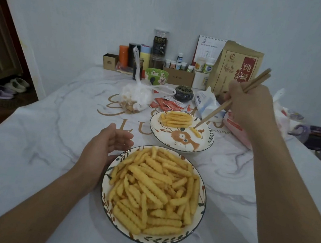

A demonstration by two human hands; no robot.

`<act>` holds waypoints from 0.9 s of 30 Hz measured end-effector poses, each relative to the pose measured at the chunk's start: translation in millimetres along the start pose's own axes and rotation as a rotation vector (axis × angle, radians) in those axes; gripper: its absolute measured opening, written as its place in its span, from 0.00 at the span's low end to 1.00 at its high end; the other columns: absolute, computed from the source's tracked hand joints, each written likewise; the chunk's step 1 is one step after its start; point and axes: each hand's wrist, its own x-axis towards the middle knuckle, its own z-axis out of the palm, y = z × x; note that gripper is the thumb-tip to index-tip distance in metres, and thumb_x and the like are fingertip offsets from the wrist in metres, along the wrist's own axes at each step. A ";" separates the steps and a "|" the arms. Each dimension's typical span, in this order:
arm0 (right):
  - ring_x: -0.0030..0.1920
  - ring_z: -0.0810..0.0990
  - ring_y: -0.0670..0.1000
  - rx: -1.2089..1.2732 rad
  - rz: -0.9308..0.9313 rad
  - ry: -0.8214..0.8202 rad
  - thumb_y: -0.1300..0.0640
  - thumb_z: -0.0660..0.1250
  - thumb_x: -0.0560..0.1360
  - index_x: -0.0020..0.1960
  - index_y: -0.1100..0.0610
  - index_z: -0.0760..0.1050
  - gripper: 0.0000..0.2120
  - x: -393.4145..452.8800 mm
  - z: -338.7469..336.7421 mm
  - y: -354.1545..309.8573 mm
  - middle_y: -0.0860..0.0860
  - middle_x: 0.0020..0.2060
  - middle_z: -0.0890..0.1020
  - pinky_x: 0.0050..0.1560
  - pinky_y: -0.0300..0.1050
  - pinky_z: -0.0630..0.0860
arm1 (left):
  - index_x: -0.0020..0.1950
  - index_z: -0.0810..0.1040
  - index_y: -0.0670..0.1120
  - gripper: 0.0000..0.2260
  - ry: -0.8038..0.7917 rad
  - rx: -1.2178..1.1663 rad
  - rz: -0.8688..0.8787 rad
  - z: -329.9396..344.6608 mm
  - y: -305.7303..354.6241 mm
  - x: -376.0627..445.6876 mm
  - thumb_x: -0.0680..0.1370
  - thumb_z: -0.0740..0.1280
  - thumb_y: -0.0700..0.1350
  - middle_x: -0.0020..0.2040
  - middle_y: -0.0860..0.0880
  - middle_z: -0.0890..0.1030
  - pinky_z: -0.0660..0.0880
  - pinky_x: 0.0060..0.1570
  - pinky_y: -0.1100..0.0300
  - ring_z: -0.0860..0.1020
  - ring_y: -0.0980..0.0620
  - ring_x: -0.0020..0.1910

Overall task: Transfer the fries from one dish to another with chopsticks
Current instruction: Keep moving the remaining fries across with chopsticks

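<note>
A near plate (pixel 109 177) with a leaf-pattern rim is heaped with crinkle-cut fries (pixel 153 190). Beyond it, a far plate (pixel 206 144) with a deer drawing holds a small row of fries (pixel 176 119) at its back edge. A single fry (pixel 196 133) lies on the far plate's right side, with the tips of the wooden chopsticks (pixel 214 111) touching its upper end. My right hand (pixel 251 107) grips the chopsticks above the far plate. My left hand (pixel 106 147) rests open on the table against the near plate's left rim.
A knotted plastic bag of snacks (pixel 136 98), ketchup sachets (pixel 169 104) and a tissue pack (pixel 205 102) lie just behind the far plate. Bottles, jars, a green bowl (pixel 156 76), boxes and a brown paper bag (pixel 235 68) crowd the table's back. More bags sit at the right edge.
</note>
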 end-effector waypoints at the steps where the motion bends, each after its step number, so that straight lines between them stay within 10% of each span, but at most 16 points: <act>1: 0.35 0.80 0.54 -0.041 0.019 0.002 0.48 0.62 0.82 0.41 0.56 0.82 0.17 1.4 2.1 4.5 0.55 0.40 0.84 0.36 0.50 0.77 | 0.51 0.85 0.42 0.24 0.001 -0.001 -0.001 0.3 -0.2 0.2 0.86 0.55 0.55 0.48 0.44 0.86 0.78 0.50 0.51 0.83 0.49 0.48; 9: 0.35 0.78 0.55 -0.095 0.068 -0.077 0.47 0.59 0.83 0.41 0.55 0.79 0.19 5.4 19.2 32.9 0.50 0.32 0.80 0.43 0.54 0.79 | 0.50 0.85 0.41 0.24 0.007 -0.001 -0.003 -0.2 -0.8 1.1 0.86 0.55 0.55 0.47 0.44 0.86 0.77 0.50 0.51 0.82 0.49 0.47; 16: 0.22 0.70 0.48 0.192 0.135 -0.017 0.47 0.57 0.85 0.40 0.62 0.79 0.24 1.5 8.3 11.9 0.54 0.28 0.75 0.23 0.38 0.68 | 0.50 0.85 0.42 0.24 0.003 0.001 -0.002 -0.5 -0.9 0.9 0.86 0.55 0.55 0.46 0.45 0.86 0.77 0.49 0.51 0.82 0.49 0.47; 27: 0.21 0.63 0.51 0.458 0.079 -0.565 0.49 0.61 0.84 0.33 0.60 0.80 0.25 -23.7 -5.1 -34.5 0.56 0.25 0.71 0.25 0.41 0.63 | 0.50 0.85 0.42 0.23 0.000 0.000 -0.005 0.8 1.3 -1.4 0.87 0.55 0.54 0.45 0.46 0.86 0.78 0.49 0.52 0.83 0.50 0.47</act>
